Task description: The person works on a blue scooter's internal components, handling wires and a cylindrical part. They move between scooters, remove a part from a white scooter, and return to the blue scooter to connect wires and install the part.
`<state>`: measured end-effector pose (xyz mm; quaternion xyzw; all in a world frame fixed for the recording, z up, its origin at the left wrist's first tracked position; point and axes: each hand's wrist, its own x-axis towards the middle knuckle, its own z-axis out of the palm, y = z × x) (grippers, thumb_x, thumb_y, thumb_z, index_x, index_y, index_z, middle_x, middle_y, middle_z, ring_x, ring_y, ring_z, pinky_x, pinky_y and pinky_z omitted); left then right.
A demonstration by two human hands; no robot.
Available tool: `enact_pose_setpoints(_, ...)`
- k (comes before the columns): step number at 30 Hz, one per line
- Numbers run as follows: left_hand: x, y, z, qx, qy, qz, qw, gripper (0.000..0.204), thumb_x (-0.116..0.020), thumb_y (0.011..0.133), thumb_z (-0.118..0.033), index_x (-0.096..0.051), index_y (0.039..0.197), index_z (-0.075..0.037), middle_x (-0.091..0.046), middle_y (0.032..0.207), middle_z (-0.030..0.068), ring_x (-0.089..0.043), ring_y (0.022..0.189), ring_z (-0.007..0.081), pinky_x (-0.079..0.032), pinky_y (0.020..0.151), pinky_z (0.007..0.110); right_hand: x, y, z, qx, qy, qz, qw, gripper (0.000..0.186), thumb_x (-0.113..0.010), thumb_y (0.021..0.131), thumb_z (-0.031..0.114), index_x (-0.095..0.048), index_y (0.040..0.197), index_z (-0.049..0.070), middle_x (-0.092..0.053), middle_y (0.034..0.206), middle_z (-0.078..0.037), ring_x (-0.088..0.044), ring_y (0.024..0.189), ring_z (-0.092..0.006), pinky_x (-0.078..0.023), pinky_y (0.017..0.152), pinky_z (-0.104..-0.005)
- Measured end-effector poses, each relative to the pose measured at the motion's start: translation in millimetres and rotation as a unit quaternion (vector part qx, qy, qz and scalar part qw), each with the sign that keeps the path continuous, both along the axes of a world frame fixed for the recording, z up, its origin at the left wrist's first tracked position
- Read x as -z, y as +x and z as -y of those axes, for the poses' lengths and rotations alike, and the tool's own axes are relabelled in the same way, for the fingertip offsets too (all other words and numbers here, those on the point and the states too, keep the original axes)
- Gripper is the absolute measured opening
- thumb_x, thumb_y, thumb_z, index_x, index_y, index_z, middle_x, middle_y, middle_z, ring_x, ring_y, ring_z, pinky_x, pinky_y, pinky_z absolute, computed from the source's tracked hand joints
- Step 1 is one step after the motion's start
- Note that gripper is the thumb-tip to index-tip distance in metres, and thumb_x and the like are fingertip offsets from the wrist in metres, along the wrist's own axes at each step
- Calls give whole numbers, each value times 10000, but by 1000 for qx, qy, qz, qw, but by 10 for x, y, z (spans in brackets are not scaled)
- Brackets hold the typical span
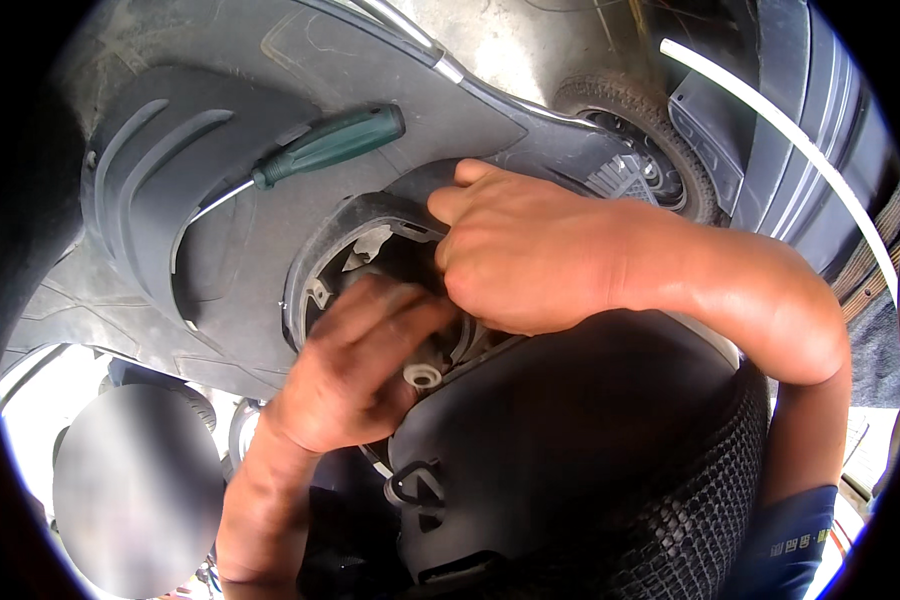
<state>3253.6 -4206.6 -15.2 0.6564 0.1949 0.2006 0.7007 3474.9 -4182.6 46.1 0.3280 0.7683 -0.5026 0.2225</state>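
My left hand [355, 365] reaches into a round opening in the dark grey scooter bodywork, its fingers bent and partly blurred. The fingertips are out of sight, so what they hold cannot be made out. Beside that hand a pale ring-ended fitting [423, 376] shows. Across the far right side of the opening lies my right hand [520, 250], curled closed by the black rim [305, 275]; anything inside its grip is hidden. Torn pale material [372, 243] hangs within the opening. A screwdriver [335, 143] with a dark green handle rests on the bodywork, held by neither hand.
A black seat-like part [560, 420] with a textured side fills the near middle, a metal loop [410, 485] on its left. Beyond my right arm stand a wheel [640, 140] and a bent white tube [790, 130]. Grey curved trim [150, 170] lies at left.
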Motion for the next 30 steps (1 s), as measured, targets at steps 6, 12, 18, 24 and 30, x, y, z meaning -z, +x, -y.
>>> enact_pose_setpoints(6, -172, 147, 68, -125, -495, -157, 845, 259, -658, 816, -16, -602, 1069, -27, -631, 792, 84, -592, 636, 169, -468, 555, 292, -4, 8, -80, -19, -45, -8, 999, 99, -671, 689, 120, -690, 613, 58, -654, 719, -19, -535, 864, -238, -403, 894, -382)
enact_pose_setpoints(12, -291, 118, -11, -132, -519, -171, 827, 279, -705, 907, -118, -598, 1154, -45, -652, 815, 106, -616, 609, 148, -463, 524, 252, 51, 77, -34, 14, -38, -55, 998, 91, -684, 665, 114, -678, 599, 52, -621, 682, -19, -521, 833, -240, -401, 858, -374)
enact_pose_setpoints(18, 69, -40, 4, -91, 122, -72, 986, 483, -802, 729, -82, -667, 1194, -83, -600, 1007, 103, -596, 831, 261, -518, 752, 329, 36, 76, -46, -2, -37, -53, 998, 93, -689, 655, 108, -660, 586, 53, -620, 683, -16, -513, 824, -239, -397, 841, -373)
enact_pose_setpoints(24, 229, 24, 47, -171, 353, -7, 920, 435, -787, 681, -87, -707, 1108, -62, -581, 1027, 97, -578, 895, 272, -507, 717, 378, 54, 62, -46, 7, -45, -60, 997, 74, -694, 646, 101, -665, 600, 50, -619, 702, -15, -504, 825, -238, -392, 813, -375)
enact_pose_setpoints(30, 124, -75, 2, -47, 128, -78, 988, 415, -784, 747, -144, -645, 1118, -19, -604, 864, 139, -582, 675, 314, -515, 645, 375, 52, 81, -20, 18, -45, -62, 997, 54, -692, 645, 98, -680, 612, 57, -601, 688, -15, -504, 831, -234, -390, 809, -374)
